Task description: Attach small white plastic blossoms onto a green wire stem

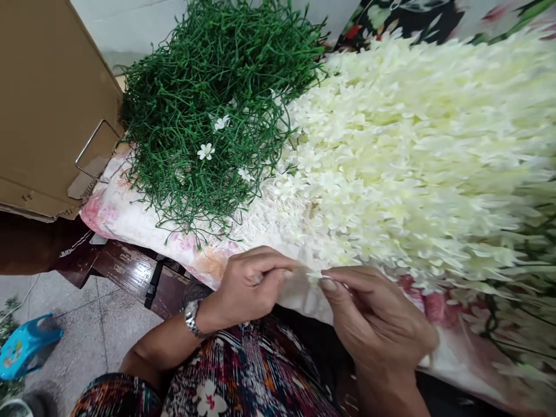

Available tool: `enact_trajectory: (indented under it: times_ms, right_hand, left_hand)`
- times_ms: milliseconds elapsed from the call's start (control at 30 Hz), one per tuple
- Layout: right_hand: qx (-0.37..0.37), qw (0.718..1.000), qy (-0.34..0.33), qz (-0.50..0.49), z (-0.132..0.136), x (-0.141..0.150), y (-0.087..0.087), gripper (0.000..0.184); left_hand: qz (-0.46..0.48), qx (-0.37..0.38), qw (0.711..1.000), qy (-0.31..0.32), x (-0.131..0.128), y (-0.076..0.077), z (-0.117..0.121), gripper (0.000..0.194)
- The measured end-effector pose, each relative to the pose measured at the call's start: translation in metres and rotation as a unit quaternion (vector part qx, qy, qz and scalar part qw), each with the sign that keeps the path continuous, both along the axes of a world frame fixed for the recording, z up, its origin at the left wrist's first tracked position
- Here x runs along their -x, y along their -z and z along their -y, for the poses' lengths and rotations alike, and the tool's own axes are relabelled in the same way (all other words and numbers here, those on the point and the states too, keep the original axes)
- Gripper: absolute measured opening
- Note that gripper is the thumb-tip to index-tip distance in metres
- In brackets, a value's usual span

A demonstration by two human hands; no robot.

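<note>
white flower, indistinct, in right hand

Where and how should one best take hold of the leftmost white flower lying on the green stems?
I would pinch an outer petal of that white flower, coming from above. Its petals are spread and uncovered on top, while the tangled green stems around it would probably hinder a grip from below.

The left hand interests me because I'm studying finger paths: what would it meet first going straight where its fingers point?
The left hand would probably first meet the small white flower pinched by the right hand, though depth is unclear.
</note>
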State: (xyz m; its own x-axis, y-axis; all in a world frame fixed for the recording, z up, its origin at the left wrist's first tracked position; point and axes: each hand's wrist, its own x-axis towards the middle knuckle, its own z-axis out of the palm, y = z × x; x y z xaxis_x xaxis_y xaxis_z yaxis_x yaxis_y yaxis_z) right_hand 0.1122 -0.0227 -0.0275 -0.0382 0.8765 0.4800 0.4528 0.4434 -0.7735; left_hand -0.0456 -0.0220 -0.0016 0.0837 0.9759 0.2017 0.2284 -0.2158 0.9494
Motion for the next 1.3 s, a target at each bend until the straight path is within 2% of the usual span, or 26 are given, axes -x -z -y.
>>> enact_trajectory:
  times_ms: [67,100,167,233,300,400,567,667,733,800,900,1000,1100,1300]
  right_hand:
    - [0.011,1.0,0.01,0.01,-0.001,-0.003,0.002,0.016]
    - [0.014,1.0,0.008,0.017,-0.002,-0.004,0.002,0.015]
    - [0.009,0.999,-0.001,0.034,-0.003,-0.005,0.002,0.013]
    - [0.003,0.999,-0.008,0.045,-0.006,-0.004,0.001,0.011]
    - [-0.007,0.998,-0.017,0.054,-0.007,-0.001,-0.001,0.011]
    - [-0.022,0.996,-0.039,0.073,-0.008,0.0,-0.004,0.012]
    - [-0.01,0.996,-0.05,0.077,-0.008,-0.002,-0.007,0.012]
    - [0.024,0.997,-0.066,0.026,-0.006,0.001,-0.009,0.012]
    - [0.049,0.994,-0.091,-0.035,-0.003,0.006,-0.012,0.012]
    - [0.068,0.986,-0.125,-0.086,0.001,0.011,-0.015,0.012]
    - [0.093,0.976,-0.145,-0.133,0.005,0.016,-0.018,0.009]
    - [0.113,0.974,-0.094,-0.173,0.005,0.015,-0.019,0.005]
    - [0.096,0.974,-0.054,-0.199,0.001,0.011,-0.019,0.003]
    - [0.04,0.993,-0.06,-0.096,-0.003,0.005,-0.02,0.01]
  left_hand:
    - [-0.087,-0.078,0.987,-0.112,0.025,-0.003,-0.001,0.016]
    - [-0.148,-0.107,0.967,-0.179,0.039,-0.004,-0.003,0.018]
    - [-0.28,-0.111,0.911,-0.281,0.065,-0.005,-0.007,0.021]
    - [-0.382,-0.078,0.868,-0.309,0.082,-0.003,-0.013,0.02]
    - [-0.417,-0.056,0.858,-0.295,0.09,0.0,-0.018,0.014]
    - [-0.385,-0.063,0.876,-0.284,0.091,0.001,-0.019,0.01]
    - [-0.215,-0.039,0.933,-0.285,0.092,-0.009,-0.01,0.006]
    - [-0.066,0.006,0.957,-0.282,0.085,-0.011,-0.005,0.003]
    - [0.025,0.022,0.961,-0.275,0.073,-0.009,-0.003,0.001]
    - [0.073,0.029,0.96,-0.267,0.059,-0.005,-0.001,0.002]
    - [0.093,0.042,0.962,-0.252,0.039,0.001,0.0,0.002]
    - [0.099,0.048,0.97,-0.218,0.024,0.006,0.002,0.002]
    - [0.108,0.05,0.976,-0.183,0.014,0.01,0.004,0.004]
    - [0.087,0.06,0.987,-0.123,0.003,0.016,0.013,0.003]
